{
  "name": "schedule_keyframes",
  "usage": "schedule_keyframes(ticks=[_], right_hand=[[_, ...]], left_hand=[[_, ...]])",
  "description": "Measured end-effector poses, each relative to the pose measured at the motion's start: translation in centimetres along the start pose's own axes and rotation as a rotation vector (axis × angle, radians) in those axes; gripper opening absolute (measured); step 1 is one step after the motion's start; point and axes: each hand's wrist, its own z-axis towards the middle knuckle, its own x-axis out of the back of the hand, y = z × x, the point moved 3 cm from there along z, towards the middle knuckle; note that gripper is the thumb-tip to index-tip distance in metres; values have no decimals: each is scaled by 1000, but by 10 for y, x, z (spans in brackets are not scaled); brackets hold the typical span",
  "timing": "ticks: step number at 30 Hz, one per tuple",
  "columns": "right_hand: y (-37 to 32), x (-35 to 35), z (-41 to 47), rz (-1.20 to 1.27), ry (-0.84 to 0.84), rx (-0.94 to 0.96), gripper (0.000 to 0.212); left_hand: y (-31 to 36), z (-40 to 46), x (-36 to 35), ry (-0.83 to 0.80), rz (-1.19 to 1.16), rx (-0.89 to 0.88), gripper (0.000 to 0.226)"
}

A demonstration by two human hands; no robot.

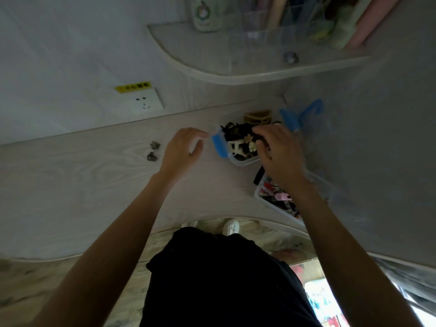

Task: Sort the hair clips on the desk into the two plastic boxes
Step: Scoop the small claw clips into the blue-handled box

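Note:
A clear plastic box with blue latches (218, 145) stands on the pale desk, heaped with dark and cream hair clips. My right hand (278, 149) reaches into its right side, fingers curled down among the clips; whether it grips one is hidden. My left hand (182, 149) hovers just left of the box, fingers apart, holding nothing. A second clear box (262, 197) with colourful flat clips lies nearer me, under my right forearm. Two small dark clips (154, 150) rest on the desk at the left. A brown claw clip (257, 116) sits behind the first box.
A clear lid with blue latches (302, 116) lies right of the first box. A wall socket (144, 102) is at the back left. A curved shelf (212, 64) with a bottle and organiser hangs above the desk. The desk's curved front edge (165, 228) is near my body.

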Motion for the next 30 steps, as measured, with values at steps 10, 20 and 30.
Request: schedule_keyframes(ticks=[10, 20, 30], right_hand=[[-139, -185, 34, 97, -565, 6, 65], [-124, -208, 37, 64, -435, -154, 21], [-69, -37, 3, 156, 323, -516, 21]], left_hand=[[-144, -51, 34, -197, 126, 639, 71], [-146, -40, 21, -242, 58, 460, 28], [-6, 28, 30, -145, -411, 34, 23]])
